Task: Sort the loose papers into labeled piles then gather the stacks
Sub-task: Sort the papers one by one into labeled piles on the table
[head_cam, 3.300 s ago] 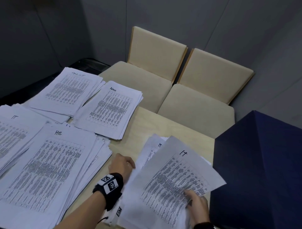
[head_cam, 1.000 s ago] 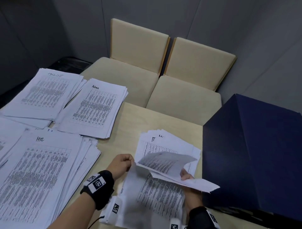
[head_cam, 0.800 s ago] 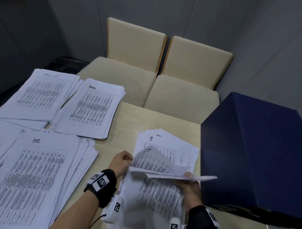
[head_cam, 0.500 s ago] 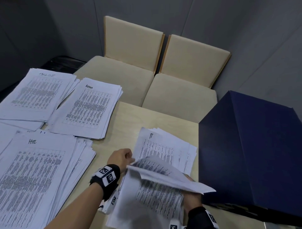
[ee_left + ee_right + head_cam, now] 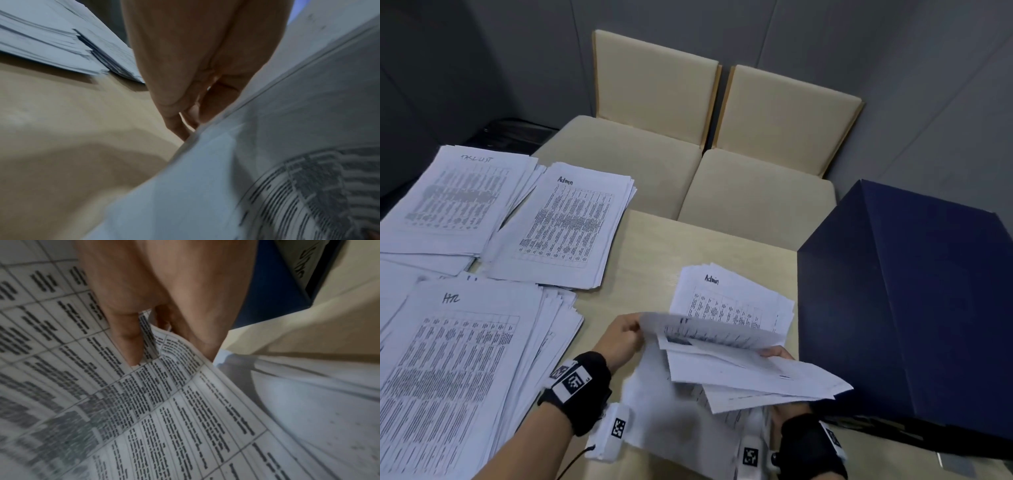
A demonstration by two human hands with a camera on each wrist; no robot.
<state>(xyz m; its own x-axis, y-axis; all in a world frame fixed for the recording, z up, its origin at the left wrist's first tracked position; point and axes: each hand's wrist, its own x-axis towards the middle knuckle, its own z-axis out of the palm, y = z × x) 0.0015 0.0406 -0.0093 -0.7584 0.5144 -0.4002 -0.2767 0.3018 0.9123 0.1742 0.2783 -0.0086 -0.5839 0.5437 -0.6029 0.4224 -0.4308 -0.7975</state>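
Sorting in hand: leafing through the unsorted sheets at lower centre.
Left hand is pinching a sheet's corner, right hand gripping the lifted bundle (next, probably: reading its label, carrying it to the matching pile).

Lifted sheets hide most of the right hand. Beside the Admin pile, the far-left pile's handwritten label is unreadable. The HR pile is cropped.
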